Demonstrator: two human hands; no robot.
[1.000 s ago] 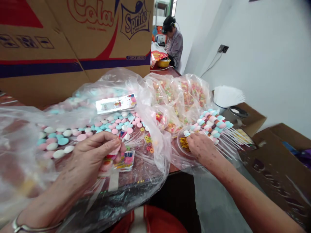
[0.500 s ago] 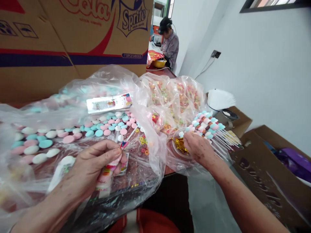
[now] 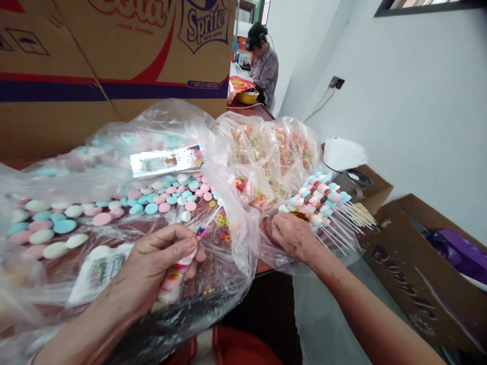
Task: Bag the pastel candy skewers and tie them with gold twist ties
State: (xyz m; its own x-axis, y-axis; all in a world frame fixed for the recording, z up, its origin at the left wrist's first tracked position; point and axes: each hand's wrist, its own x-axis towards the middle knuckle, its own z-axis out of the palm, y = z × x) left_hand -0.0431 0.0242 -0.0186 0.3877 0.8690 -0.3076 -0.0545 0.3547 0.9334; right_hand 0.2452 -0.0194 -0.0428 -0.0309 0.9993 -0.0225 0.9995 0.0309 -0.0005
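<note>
My left hand (image 3: 165, 256): pinching printed packet (image 3: 171, 286) | My right hand (image 3: 293, 235): beside gold strips (image 3: 299, 216), grip hidden, cannot tell

The large carton (image 3: 125, 61) reads "Sprite", "stick candy" and "1*30PCS*24BOXES" — the brown box (image 3: 416, 276), "Bubb…" (rest unclear).

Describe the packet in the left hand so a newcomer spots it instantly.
Start at the big Sprite-printed carton, then come forward past the loose pastel candies to the left hand. It grips the packet, whose neck is pinched and top flares blue and pink, unlike the flat packets lying nearby.
</note>
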